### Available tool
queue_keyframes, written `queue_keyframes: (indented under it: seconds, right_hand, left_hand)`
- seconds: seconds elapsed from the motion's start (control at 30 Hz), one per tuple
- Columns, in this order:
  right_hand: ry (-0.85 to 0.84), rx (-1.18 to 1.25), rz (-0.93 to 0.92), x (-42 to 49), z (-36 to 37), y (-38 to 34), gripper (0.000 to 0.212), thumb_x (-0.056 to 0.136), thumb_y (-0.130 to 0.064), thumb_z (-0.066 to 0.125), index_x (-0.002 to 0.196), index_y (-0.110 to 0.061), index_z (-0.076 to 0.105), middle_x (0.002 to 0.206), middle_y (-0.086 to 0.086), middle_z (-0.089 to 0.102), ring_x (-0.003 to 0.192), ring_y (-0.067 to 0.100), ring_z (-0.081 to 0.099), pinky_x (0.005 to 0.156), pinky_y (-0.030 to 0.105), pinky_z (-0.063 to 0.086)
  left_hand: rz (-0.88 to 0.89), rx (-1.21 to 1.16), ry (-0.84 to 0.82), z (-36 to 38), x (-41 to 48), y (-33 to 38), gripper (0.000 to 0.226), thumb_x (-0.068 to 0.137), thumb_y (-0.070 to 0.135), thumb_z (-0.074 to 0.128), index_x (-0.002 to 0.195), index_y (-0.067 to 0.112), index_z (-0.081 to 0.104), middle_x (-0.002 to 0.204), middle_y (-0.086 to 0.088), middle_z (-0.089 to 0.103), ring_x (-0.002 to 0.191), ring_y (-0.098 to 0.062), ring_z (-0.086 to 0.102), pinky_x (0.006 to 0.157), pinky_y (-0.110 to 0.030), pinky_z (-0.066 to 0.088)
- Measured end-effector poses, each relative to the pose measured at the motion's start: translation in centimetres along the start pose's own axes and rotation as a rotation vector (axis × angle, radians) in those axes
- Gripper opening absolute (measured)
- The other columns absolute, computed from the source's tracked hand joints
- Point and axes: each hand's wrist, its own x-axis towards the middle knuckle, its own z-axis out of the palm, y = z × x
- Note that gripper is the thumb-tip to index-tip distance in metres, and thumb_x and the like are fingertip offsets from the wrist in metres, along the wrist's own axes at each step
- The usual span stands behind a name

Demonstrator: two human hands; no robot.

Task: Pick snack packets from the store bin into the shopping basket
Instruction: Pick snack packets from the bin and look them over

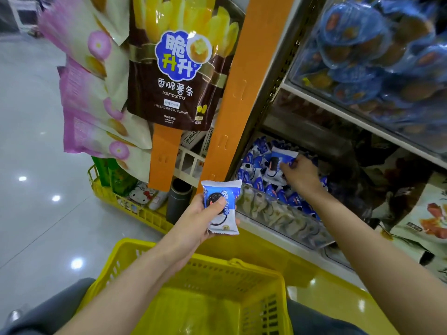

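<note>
- The left hand [205,215] grips a packet [221,206], with the thumb curled across its printed front and the fingers behind it.
- This packet stands nearly upright in the view. Its long axis runs top to bottom with a slight lean, one crimped end points up towards the shelf, and the cookie picture faces the camera.
- It is held in the air above the far rim of the yellow basket [217,276], just in front of the left corner of the bin [285,221].
- The right hand [300,175] reaches into the bin and pinches a second packet [278,165] by its right edge, with the fingers curled round it.
- The second packet is raised a little above the pile [256,182] of like blue-and-white packets. Its long axis is also roughly top to bottom, its upper crimped end tips away from the person, and its front faces the camera.
- The bin has a clear front wall and sits on a low shelf. The basket is below and nearer the person, between the forearms.
- A brown potato-stick bag [179,68] hangs to the upper left beside an orange strip [238,93], with pink bags [96,97] further left.
- Blue tubs [375,44] fill the shelf above the bin.
</note>
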Motion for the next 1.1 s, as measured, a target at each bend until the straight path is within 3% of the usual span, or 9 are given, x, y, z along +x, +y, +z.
queue_keyframes:
  seconds: [0.1, 0.23, 0.4, 0.53, 0.63, 0.7, 0.8, 0.93, 1.1]
  right_hand:
    - [-0.045, -0.127, 0.006, 0.3, 0.2, -0.1, 0.025, 0.09, -0.022, 0.059, 0.09, 0.004, 0.059, 0.074, 0.01, 0.055, 0.07, 0.025, 0.057, 0.07, 0.037, 0.047]
    - [-0.167, -0.273, 0.017, 0.5, 0.2, -0.2, 0.039, 0.088, -0.024, 0.063, 0.058, -0.012, 0.041, 0.058, 0.005, 0.048, 0.059, 0.021, 0.052, 0.055, 0.03, 0.039]
    - [-0.259, -0.277, 0.045, 1.1, 0.4, -1.4, 0.031, 0.088, -0.026, 0.062, 0.065, -0.011, 0.048, 0.078, 0.015, 0.064, 0.075, 0.026, 0.064, 0.072, 0.039, 0.054]
    - [-0.363, -0.372, 0.091, 1.6, -0.7, -2.0, 0.03, 0.088, -0.027, 0.061, 0.067, -0.011, 0.047, 0.063, 0.008, 0.061, 0.055, 0.015, 0.061, 0.051, 0.025, 0.048]
    - [-0.39, -0.386, 0.099, 1.8, -0.9, -1.7, 0.029, 0.088, -0.027, 0.062, 0.07, -0.009, 0.049, 0.074, 0.014, 0.064, 0.069, 0.024, 0.064, 0.075, 0.038, 0.056]
    - [-0.421, -0.391, 0.118, 1.9, -0.5, -1.5, 0.026, 0.088, -0.028, 0.062, 0.074, -0.008, 0.052, 0.074, 0.011, 0.061, 0.069, 0.023, 0.063, 0.075, 0.037, 0.055]
    - [-0.333, -0.295, 0.084, 2.3, 0.7, -1.3, 0.031, 0.088, -0.026, 0.062, 0.065, -0.012, 0.046, 0.06, 0.005, 0.051, 0.055, 0.016, 0.053, 0.068, 0.035, 0.052]
    - [-0.193, -0.185, 0.024, 2.5, 2.2, -0.5, 0.049, 0.09, -0.024, 0.059, 0.051, -0.016, 0.03, 0.051, 0.005, 0.03, 0.048, 0.019, 0.031, 0.061, 0.03, 0.033]
    - [-0.151, -0.155, -0.002, 2.0, 2.9, 0.0, 0.039, 0.09, -0.03, 0.058, 0.073, 0.004, 0.055, 0.068, 0.025, 0.054, 0.067, 0.032, 0.055, 0.076, 0.044, 0.048]
  left_hand:
    - [-0.002, 0.018, 0.024, 0.1, 0.1, 0.2, 0.032, 0.092, 0.023, 0.049, 0.123, 0.02, 0.047, 0.112, -0.011, 0.067, 0.101, -0.03, 0.065, 0.089, -0.044, 0.053]
    - [0.007, 0.038, 0.027, 0.2, 0.3, 0.5, 0.03, 0.093, 0.025, 0.049, 0.123, 0.023, 0.047, 0.106, -0.005, 0.07, 0.099, -0.028, 0.066, 0.094, -0.048, 0.048]
    - [-0.009, 0.058, 0.042, 0.3, 0.5, 0.4, 0.029, 0.092, 0.027, 0.049, 0.121, 0.024, 0.047, 0.1, -0.003, 0.072, 0.1, -0.029, 0.066, 0.098, -0.051, 0.045]
    - [-0.006, 0.081, 0.046, 0.2, 0.4, 0.5, 0.029, 0.093, 0.028, 0.048, 0.121, 0.025, 0.045, 0.098, -0.001, 0.072, 0.101, -0.03, 0.065, 0.101, -0.055, 0.04]
    - [-0.002, 0.093, 0.049, 0.1, 0.3, 0.8, 0.03, 0.092, 0.029, 0.05, 0.122, 0.024, 0.045, 0.105, -0.005, 0.07, 0.102, -0.029, 0.065, 0.099, -0.054, 0.043]
    - [0.001, 0.097, 0.042, 0.1, 0.3, 0.9, 0.03, 0.091, 0.03, 0.051, 0.12, 0.025, 0.046, 0.107, -0.005, 0.07, 0.101, -0.028, 0.066, 0.098, -0.051, 0.045]
    - [0.007, 0.094, 0.026, 0.2, 0.2, 0.9, 0.033, 0.091, 0.029, 0.051, 0.123, 0.023, 0.045, 0.108, -0.006, 0.069, 0.101, -0.027, 0.066, 0.094, -0.045, 0.049]
    - [0.017, 0.057, 0.003, -0.1, 0.2, 0.8, 0.031, 0.093, 0.025, 0.049, 0.124, 0.022, 0.047, 0.108, -0.008, 0.069, 0.1, -0.026, 0.066, 0.078, -0.031, 0.055]
    - [0.043, 0.033, -0.037, -0.5, 0.6, 1.0, 0.029, 0.092, 0.025, 0.049, 0.121, 0.023, 0.047, 0.096, -0.002, 0.073, 0.088, -0.022, 0.07, 0.068, -0.025, 0.056]
